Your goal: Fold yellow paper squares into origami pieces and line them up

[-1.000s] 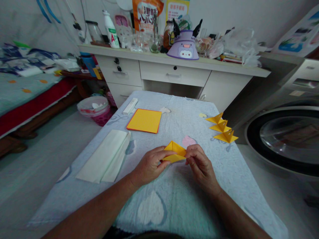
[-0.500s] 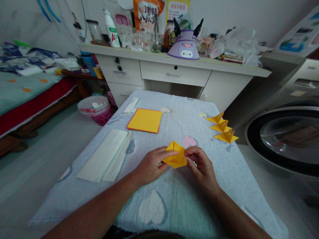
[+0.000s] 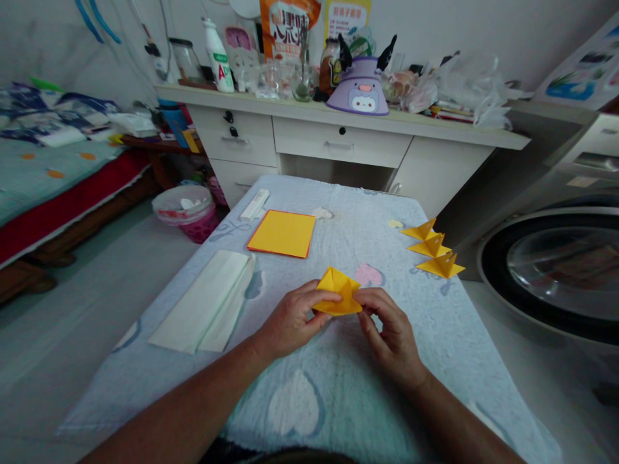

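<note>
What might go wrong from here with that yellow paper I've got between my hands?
The folded yellow paper has the left hand gripping one side and the right hand at its right corner, so an uneven pull might tear or miscrease it.

The three folded yellow pieces stand near the right edge of the tablecloth; a nudge or a tug on the cloth could tip them off.
</note>
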{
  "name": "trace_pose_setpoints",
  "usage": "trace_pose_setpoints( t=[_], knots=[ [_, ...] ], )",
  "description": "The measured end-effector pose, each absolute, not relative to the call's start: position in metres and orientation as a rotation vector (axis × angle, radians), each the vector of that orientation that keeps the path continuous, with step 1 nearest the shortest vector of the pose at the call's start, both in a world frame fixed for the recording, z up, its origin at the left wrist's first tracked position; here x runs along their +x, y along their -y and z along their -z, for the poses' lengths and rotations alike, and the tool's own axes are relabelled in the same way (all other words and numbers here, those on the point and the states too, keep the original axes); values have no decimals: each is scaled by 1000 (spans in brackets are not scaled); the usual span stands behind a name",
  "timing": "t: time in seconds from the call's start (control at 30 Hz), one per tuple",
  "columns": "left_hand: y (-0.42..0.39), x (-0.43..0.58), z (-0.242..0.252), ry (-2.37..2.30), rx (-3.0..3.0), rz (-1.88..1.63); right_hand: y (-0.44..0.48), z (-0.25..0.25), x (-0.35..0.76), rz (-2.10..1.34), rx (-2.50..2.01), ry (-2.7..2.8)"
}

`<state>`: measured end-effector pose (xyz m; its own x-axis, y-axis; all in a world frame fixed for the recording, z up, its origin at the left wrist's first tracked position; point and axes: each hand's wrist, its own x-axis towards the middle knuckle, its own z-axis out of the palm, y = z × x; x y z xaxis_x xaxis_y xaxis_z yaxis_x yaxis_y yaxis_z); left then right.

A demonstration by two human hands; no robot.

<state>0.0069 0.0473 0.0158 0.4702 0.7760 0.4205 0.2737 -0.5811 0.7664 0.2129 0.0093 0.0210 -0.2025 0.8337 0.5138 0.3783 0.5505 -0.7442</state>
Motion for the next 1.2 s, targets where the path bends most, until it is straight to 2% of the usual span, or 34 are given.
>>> trace_pose_setpoints(
  t=[0.47,0.97,1.2],
  knots=[
    [-45,8,-18,-890,2137,-992,-7,-5,211,-690,-1114,1564],
    [-47,9,-18,-870,2132,-1032,-5,-8,211,-702,-1095,1628],
    [-47,8,-17,-878,2108,-1059,-6,-15,212,-597,-1008,1728]
  ],
)
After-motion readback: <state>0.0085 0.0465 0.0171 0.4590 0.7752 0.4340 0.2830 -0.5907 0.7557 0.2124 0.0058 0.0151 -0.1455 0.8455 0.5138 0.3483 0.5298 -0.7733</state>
